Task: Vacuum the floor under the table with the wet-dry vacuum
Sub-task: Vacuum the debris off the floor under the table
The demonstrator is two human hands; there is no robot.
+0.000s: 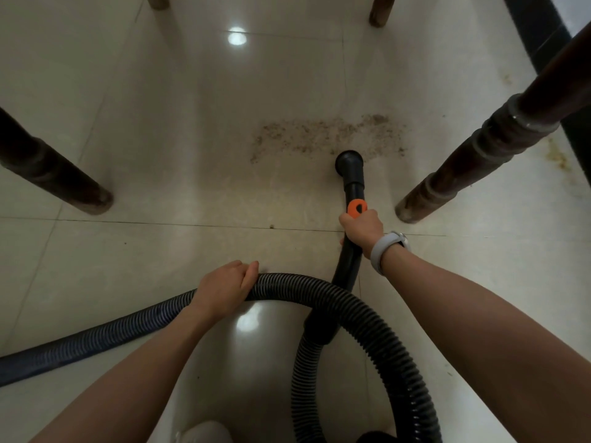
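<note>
Right hand (361,227) wrapped around the black rigid wand (351,251) of the vacuum, fingers curled round it just below an orange collar (357,208). Gray band of a wristwatch (385,251) worn on that wrist. Round black nozzle (349,161) at the wand's far end, lying at the near edge of a patch of brownish crumbs and grit (326,134) spread over the pale tiled floor (160,123). Whether the nozzle rim touched the tiles could not be told.

Left hand (225,287) laid over the top of the black ribbed hose (367,318), fingers bent over it and thumb beside them, holding the hose where it arched up off the floor. From there, hose trailing away toward the lower left, and on the other side looping round to the right, down toward the bottom edge and back up into the wand's base.

Dark turned wooden table legs: near left leg (57,174) and near right leg (473,155) flanking the dirt patch, two more far legs (380,11) cut off at the top edge. Yellowish staining (558,158) on the tiles just right of the near right leg. Bright ceiling-light reflection (237,36) on the glossy tiles farther back.

No brand, label or readable writing seen on the hose, wand, collar or watch.
</note>
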